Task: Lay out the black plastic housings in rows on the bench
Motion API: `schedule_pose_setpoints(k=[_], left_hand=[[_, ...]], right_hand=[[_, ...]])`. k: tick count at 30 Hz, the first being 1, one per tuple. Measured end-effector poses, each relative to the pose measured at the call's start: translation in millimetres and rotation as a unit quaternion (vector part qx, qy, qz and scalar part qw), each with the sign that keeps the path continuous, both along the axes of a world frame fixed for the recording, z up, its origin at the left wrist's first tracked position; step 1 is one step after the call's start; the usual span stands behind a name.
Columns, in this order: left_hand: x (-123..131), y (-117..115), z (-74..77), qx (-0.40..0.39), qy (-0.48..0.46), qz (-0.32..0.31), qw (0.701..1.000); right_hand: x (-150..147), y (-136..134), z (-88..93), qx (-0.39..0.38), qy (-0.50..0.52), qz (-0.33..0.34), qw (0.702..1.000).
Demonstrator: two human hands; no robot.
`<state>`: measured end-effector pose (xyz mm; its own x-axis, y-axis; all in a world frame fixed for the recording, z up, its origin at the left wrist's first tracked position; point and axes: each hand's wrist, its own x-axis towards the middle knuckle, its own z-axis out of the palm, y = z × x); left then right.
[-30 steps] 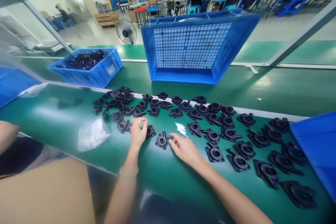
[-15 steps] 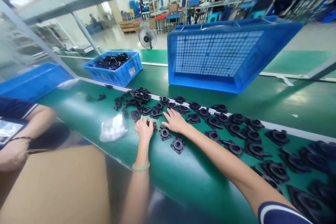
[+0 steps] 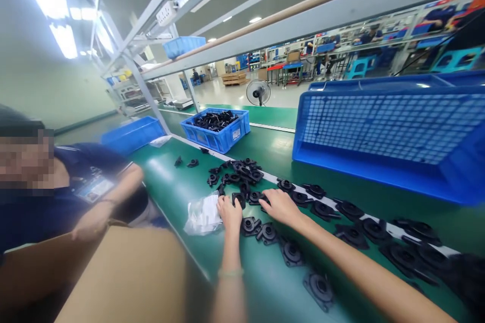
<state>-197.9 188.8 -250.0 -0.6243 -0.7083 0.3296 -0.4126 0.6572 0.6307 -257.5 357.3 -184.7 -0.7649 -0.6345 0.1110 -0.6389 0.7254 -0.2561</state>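
Observation:
Several black plastic pump covers (image 3: 322, 209) lie spread along the green table (image 3: 265, 282). My left hand (image 3: 229, 213) is closed in a pinch on one black cover (image 3: 238, 199) at the near edge of a small heap (image 3: 242, 174). Beside it, my right hand (image 3: 279, 205) lies on the table with fingers stretched flat over another cover. Two more covers (image 3: 259, 228) sit just in front of both hands.
A clear plastic bag (image 3: 202, 214) lies left of my left hand. A tipped blue crate (image 3: 386, 131) stands behind on the right, a blue bin (image 3: 215, 128) of black parts further back. A co-worker's arm (image 3: 102, 207) rests over a cardboard box (image 3: 125, 277) at left.
The camera has swung up and to the left. Both hands have moved left along the row to the heap of covers, and the left hand has pinched one.

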Motion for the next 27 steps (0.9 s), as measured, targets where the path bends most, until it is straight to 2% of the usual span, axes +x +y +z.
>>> schedule_pose_setpoints(k=[3, 7, 12, 17, 20, 22, 24, 27], left_hand=[[1, -5, -4.5, 0.000, -0.004, -0.017, 1.000], [4, -11, -2.2, 0.017, -0.012, -0.019, 1.000], [6, -14, 4.4, 0.016, 0.021, -0.014, 1.000], [5, -12, 3.3, -0.021, 0.041, -0.082, 0.996], [4, -11, 0.9, -0.035, 0.022, -0.118, 0.992], [5, -10, 0.5, -0.039, 0.001, -0.130, 0.991], [6, -9, 1.4, -0.038, -0.022, -0.141, 0.989], [6, -8, 3.0, -0.031, -0.050, -0.147, 0.987]], right_hand=[[-24, -37, 2.5, -0.004, -0.019, -0.031, 0.999], [-40, -67, -8.8, -0.007, -0.041, -0.061, 0.997], [-38, -80, -20.3, -0.014, -0.052, -0.079, 0.995], [-30, -84, -19.0, -0.038, -0.041, -0.066, 0.996], [-22, -77, -6.4, -0.065, -0.008, -0.029, 0.997], [-15, -63, 6.2, -0.082, 0.019, -0.007, 0.996], [-6, -37, 18.9, -0.096, 0.041, 0.003, 0.995], [13, 20, 30.6, -0.125, 0.074, -0.005, 0.989]])
